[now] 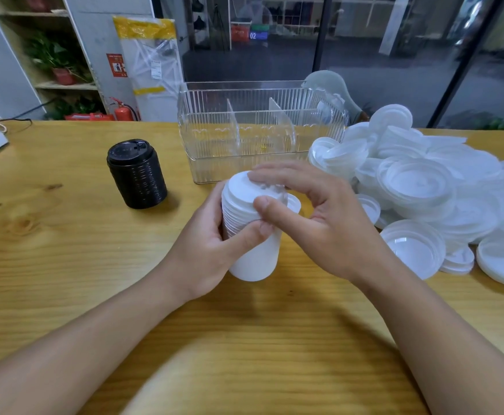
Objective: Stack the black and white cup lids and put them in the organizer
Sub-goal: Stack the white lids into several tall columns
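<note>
The left hand (215,241) grips a tilted stack of white lids (246,235) held above the middle of the counter (65,265), thumb and fingers wrapped round its side. The right hand (313,211) pinches the top lid (244,190) between thumb and fingertips, seemingly seating it. If that lid goes on crooked, it may not nest and could slide off, or pressing could skew the stack. The black lid stack (137,175) stands toward the left edge; the clear organizer (259,130) waits at the far edge, apparently empty. The loose white lid pile (424,187) at the right edge could spill if bumped.
</note>
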{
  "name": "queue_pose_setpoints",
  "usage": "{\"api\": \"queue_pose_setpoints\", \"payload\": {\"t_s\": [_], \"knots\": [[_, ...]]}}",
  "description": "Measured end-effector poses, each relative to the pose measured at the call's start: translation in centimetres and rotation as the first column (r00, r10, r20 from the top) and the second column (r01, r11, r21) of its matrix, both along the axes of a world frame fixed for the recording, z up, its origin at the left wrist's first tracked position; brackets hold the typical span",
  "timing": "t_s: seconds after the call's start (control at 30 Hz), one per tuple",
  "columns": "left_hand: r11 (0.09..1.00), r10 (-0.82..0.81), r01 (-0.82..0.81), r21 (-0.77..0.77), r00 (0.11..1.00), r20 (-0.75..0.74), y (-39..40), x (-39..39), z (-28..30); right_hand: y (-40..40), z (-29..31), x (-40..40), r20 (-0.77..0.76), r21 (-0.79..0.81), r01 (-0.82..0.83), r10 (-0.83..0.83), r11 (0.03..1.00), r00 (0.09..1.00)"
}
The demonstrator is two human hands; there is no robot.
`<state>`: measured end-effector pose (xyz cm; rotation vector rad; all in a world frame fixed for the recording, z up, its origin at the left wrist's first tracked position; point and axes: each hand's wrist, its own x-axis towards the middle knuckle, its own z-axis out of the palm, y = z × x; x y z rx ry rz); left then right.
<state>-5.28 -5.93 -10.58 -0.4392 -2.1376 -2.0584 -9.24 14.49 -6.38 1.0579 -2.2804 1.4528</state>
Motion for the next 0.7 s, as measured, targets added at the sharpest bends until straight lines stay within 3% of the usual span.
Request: {"api": "queue_pose_setpoints", "payload": {"t_s": [0.17,0.27,0.3,0.37,0.43,0.47,0.6,0.7], "knots": [[1.000,0.001,-0.001,-0.025,1.000,-0.005,-0.2,0.1,0.2,0.2,0.1,-0.4,0.177,-0.090,-0.099,0.114,0.991,0.978],[0.999,0.014,-0.014,-0.036,1.000,-0.007,-0.7,0.0,0.2,1.1,0.0,-1.1,0.282,-0.158,-0.039,0.083,0.987,0.956],[0.999,0.023,-0.023,-0.031,1.000,-0.007,-0.9,-0.1,0.2,1.4,-0.4,-1.7,0.280,-0.113,0.026,0.006,0.993,0.960],[0.999,0.036,-0.037,-0.023,0.999,-0.012,-1.3,-0.2,0.3,2.0,-1.7,-2.9,0.102,0.165,0.200,-0.218,0.966,0.971],[0.998,0.052,-0.052,-0.020,0.998,-0.031,-1.5,-0.2,0.4,2.1,-3.1,-3.8,-0.077,0.429,0.301,-0.298,0.851,0.951],[0.998,0.059,-0.059,-0.018,0.997,-0.046,-1.5,-0.2,0.4,1.9,-3.5,-4.0,-0.092,0.504,0.299,-0.294,0.810,0.951],[0.997,0.063,-0.066,-0.031,0.994,-0.093,-1.5,-0.2,0.4,0.8,-4.4,-4.3,-0.145,0.603,0.317,-0.290,0.732,0.946],[0.998,0.056,-0.059,-0.026,0.994,-0.093,-1.5,-0.2,0.5,0.4,-4.6,-4.3,-0.173,0.574,0.347,-0.304,0.742,0.937]]}}
